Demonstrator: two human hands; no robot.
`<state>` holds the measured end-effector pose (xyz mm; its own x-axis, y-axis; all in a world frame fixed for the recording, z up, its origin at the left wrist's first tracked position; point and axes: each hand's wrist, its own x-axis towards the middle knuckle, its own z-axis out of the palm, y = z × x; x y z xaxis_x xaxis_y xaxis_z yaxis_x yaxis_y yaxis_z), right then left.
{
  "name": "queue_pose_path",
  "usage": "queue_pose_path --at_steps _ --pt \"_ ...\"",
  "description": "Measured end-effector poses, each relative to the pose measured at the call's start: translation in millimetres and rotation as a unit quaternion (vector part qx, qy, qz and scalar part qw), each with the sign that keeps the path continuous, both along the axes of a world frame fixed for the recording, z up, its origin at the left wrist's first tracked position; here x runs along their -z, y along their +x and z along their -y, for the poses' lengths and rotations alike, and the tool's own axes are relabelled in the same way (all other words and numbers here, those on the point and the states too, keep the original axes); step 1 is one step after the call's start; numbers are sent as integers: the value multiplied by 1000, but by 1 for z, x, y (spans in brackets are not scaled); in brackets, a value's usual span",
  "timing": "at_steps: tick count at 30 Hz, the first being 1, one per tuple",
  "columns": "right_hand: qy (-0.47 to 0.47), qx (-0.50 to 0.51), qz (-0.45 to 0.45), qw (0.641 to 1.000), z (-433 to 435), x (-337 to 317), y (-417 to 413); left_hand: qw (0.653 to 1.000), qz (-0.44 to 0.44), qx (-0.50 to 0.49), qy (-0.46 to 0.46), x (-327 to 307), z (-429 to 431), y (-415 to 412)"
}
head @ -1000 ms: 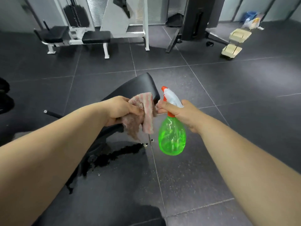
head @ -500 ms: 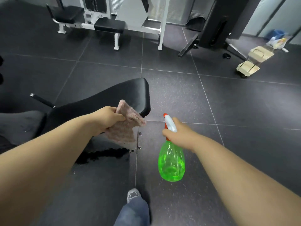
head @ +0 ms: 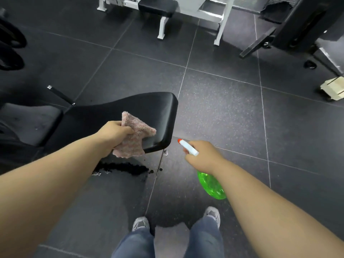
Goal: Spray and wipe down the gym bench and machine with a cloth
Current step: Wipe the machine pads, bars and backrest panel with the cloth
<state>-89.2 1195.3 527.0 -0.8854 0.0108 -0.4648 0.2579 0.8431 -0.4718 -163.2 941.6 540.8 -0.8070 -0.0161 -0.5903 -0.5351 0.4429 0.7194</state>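
A black padded gym bench (head: pixel 149 110) stretches from the left toward the middle of the view. My left hand (head: pixel 115 135) grips a crumpled pink cloth (head: pixel 135 138) over the near end of the bench pad. To the right of the bench end, my right hand (head: pixel 202 157) holds a spray bottle by its white head (head: pixel 189 147), nozzle with orange tip aimed toward the pad. The bottle's green body (head: pixel 212 185) hangs below my wrist, partly hidden by my forearm.
A white-framed machine with black pads (head: pixel 162 8) stands at the back. A black machine frame (head: pixel 290 28) is at the back right, with a pale wooden item (head: pixel 333 88) at the right edge. My feet (head: pixel 141 223) stand on dark floor tiles below the bench.
The view has tilted down, bringing my legs and feet into sight. The cloth hand has moved onto the bench pad's end, and the bottle has swung lower and tilted with its nozzle toward the bench.
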Motion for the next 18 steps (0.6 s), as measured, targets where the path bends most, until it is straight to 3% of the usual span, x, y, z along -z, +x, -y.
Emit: queue_pose_path --at_steps 6,11,18 --pt "5 -135 22 991 -39 30 -66 986 -5 -166 10 15 -40 -9" --pt "15 -281 22 959 -68 39 -112 923 -41 -382 29 26 -91 3" --pt "25 -275 28 961 -96 34 -143 878 -36 -476 20 25 -130 30"
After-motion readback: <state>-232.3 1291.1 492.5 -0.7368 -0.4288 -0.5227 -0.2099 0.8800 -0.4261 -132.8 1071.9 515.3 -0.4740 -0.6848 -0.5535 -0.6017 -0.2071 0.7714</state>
